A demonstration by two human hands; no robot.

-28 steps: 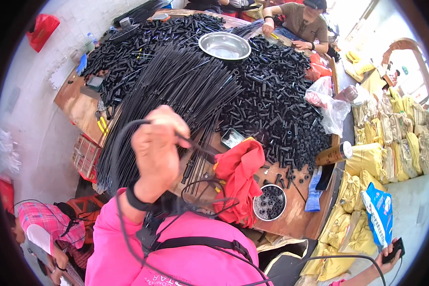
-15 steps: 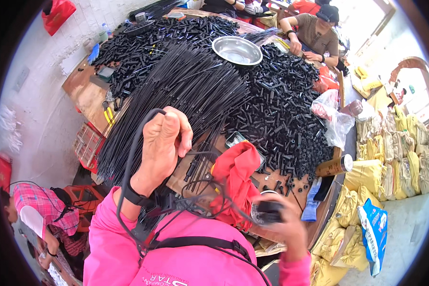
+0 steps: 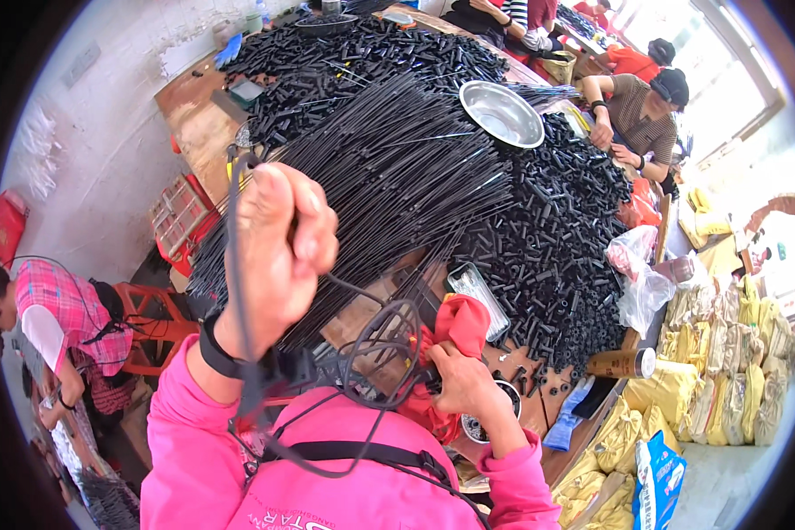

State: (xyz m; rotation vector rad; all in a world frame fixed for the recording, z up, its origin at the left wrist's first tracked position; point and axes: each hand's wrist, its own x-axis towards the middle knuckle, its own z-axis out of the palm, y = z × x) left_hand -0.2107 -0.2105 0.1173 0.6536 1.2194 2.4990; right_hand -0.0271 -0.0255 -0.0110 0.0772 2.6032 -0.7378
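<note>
My left hand [image 3: 278, 243] is raised over the near left of the table, its fingers closed round a black cable [image 3: 236, 221]. Loops of that cable [image 3: 380, 340] hang tangled in front of my pink top. Lower and to the right, my right hand [image 3: 468, 382] is closed on a bunched red cloth [image 3: 461, 320] at the table's near edge. Something dark shows beside its fingers, too hidden to name. A bundle of long thin black rods [image 3: 389, 150] lies beyond my hands, next to a heap of short black tubular parts [image 3: 548, 230].
A steel bowl [image 3: 502, 115] rests on the heap. Near my right arm are a round tin [image 3: 495, 415], a clear tray [image 3: 479, 296], a blue glove [image 3: 567, 424] and a brown cylinder [image 3: 623, 363]. Yellow sacks [image 3: 662, 389] line the right; other people sit around.
My right hand has moved left from near the tin onto the red cloth; the dark round object it held is no longer clearly visible. My left hand has shifted slightly left, still holding the cable.
</note>
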